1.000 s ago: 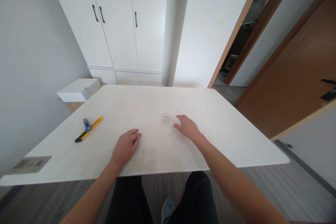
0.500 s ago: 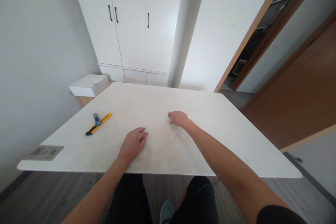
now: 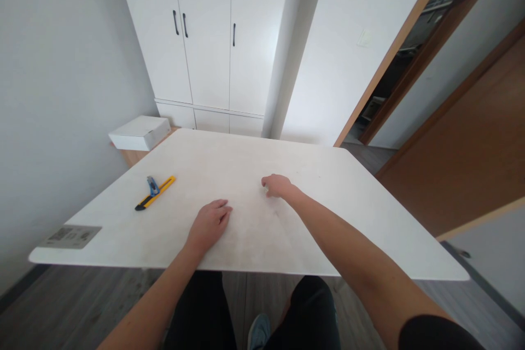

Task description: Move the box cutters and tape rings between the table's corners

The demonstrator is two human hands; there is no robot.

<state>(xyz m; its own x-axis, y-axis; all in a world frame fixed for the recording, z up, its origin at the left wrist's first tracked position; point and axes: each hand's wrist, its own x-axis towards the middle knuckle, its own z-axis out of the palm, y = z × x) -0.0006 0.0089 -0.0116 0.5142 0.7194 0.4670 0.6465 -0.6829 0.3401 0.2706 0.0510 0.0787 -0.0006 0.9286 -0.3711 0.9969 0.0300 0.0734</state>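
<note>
Head view: right hand (image 3: 278, 186), fingers now curled shut over the small clear round ring-shaped object that lay bare a second ago, hiding it beneath them; left hand (image 3: 209, 223) unchanged, fingers flat and released on the white worktop (image 3: 369, 219)

Count: one bench (image 3: 348, 219), one utility knife (image 3: 155, 193), one label (image 3: 70, 236). One white box (image 3: 139, 133) beside it; two hands (image 3: 209, 222) resting.

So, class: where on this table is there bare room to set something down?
Bare table: the whole stretch right of the right hand, the far part toward the cupboards, and between knife and left hand. Tightest between the hands and by the label.
</note>
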